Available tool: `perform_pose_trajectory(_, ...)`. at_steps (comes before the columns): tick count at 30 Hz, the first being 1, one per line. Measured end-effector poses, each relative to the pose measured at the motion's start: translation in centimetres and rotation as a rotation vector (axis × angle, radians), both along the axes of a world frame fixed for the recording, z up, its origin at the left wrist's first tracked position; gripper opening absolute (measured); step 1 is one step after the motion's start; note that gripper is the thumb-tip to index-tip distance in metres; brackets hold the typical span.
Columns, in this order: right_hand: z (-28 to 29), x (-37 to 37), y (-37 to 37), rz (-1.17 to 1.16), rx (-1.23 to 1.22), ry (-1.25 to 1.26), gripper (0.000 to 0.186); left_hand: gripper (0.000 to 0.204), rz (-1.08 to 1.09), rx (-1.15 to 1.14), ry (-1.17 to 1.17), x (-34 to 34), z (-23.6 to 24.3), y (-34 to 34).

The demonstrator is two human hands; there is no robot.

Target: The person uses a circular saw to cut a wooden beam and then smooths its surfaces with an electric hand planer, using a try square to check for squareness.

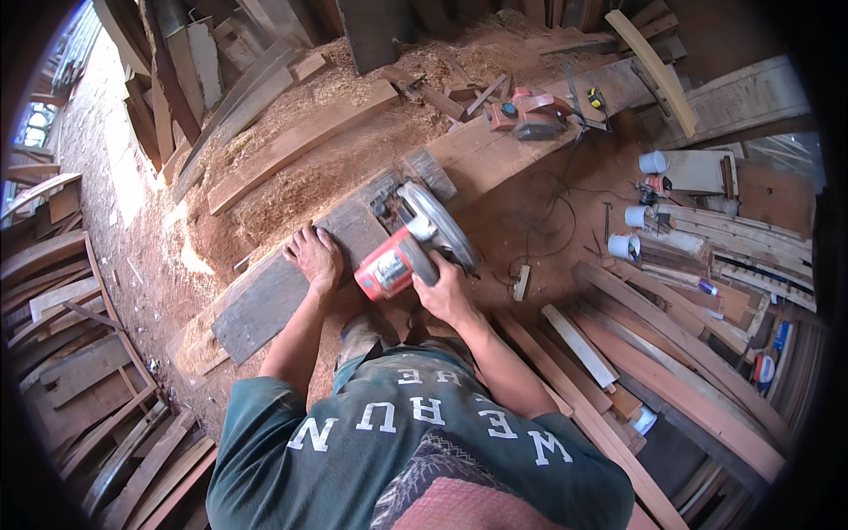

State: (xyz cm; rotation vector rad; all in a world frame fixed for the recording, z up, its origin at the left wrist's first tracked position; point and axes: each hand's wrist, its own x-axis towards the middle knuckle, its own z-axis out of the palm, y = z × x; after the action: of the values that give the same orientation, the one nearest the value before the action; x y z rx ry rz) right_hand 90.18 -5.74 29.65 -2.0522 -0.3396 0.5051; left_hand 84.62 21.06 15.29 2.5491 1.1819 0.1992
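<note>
While the right hand is wrapped around the rear handle of a red circular saw, the handle itself hides most of its fingertips. The left hand lies palm down on a grey board, fingers a little apart and holding no tool; whether its fingertips hook over the far edge is hard to tell. The saw sits at the board's farther end, to the right of the left hand. Its metal guard covers much of the blade, so I cannot tell whether the teeth touch the wood. Just beyond the saw is a short grey piece; the saw conceals whether it joins the board.

Under these runs a long, thick plank, partly covered by the board. Farther along it rest a red planer and a tape measure. A dark cord loops over the ground, its ends lost among shadows. Three pale cups stand to the right, near stacked timber. More wood fills the left side, cut off by the dark round rim.
</note>
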Motion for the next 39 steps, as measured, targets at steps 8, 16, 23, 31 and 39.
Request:
perform_pose_trajectory(8,5.8,-3.7,-10.1,-0.115,-0.174,-0.011,0.037,0.138,-0.530,-0.128,0.348,-4.4,7.9,2.1)
perform_pose_trajectory(16,5.4,-4.4,-14.3,-0.347,-0.207,0.078,0.037,0.144,-0.615,-0.127,0.352,-2.9,7.9,2.1)
perform_pose_trajectory(23,5.2,-4.8,-16.2,-0.459,-0.189,0.080,0.038,0.147,-0.730,-0.303,0.401,-2.6,10.9,2.5)
perform_pose_trajectory(31,6.8,-4.3,-15.8,-0.492,-0.154,0.095,0.035,0.126,-0.879,-0.859,0.267,1.5,8.6,8.9)
perform_pose_trajectory(39,6.0,-4.5,-14.7,-0.559,-0.122,0.172,0.036,0.102,-0.630,-0.237,0.262,-1.0,15.7,6.7)
